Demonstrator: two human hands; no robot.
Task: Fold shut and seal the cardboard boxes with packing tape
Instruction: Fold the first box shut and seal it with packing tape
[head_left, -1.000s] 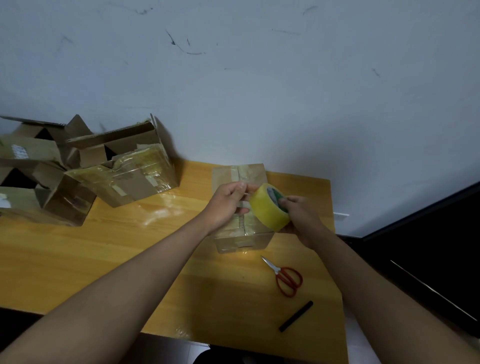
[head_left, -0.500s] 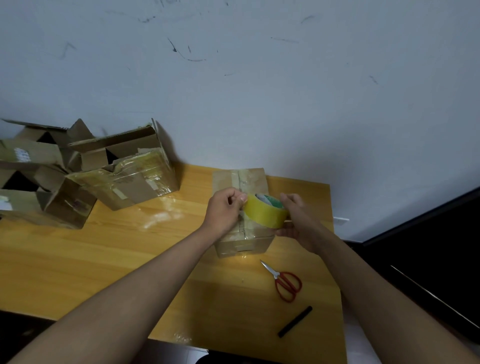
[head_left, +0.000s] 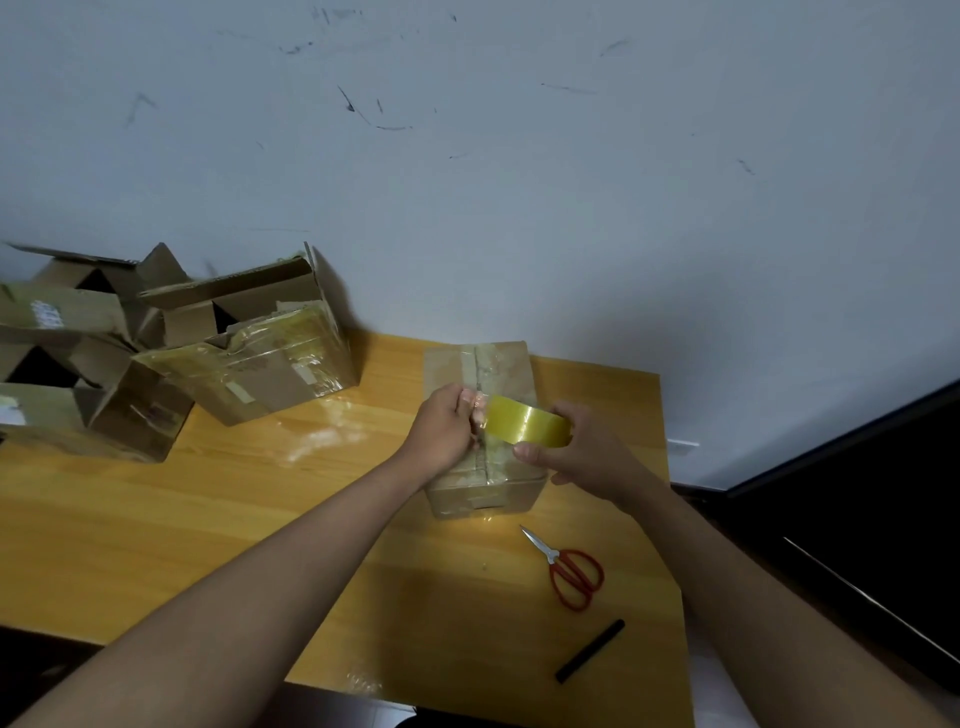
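A closed cardboard box (head_left: 501, 366) stands on the wooden table (head_left: 208, 519), its flaps folded shut and old tape along the centre seam. Just above the box my right hand (head_left: 576, 452) grips a yellow roll of packing tape (head_left: 527, 427), held almost flat. My left hand (head_left: 444, 431) pinches the tape's loose end at the roll's left side, over the seam. Both hands cover the middle of the box top.
Red-handled scissors (head_left: 571, 571) and a black marker (head_left: 589, 650) lie on the table in front of the box. Several open, taped cardboard boxes (head_left: 249, 358) are piled at the back left against the white wall. The table's right edge runs just beyond the scissors.
The tape roll has turned from upright to nearly flat and dropped closer to the box top. My left hand keeps its pinch at the tape end.
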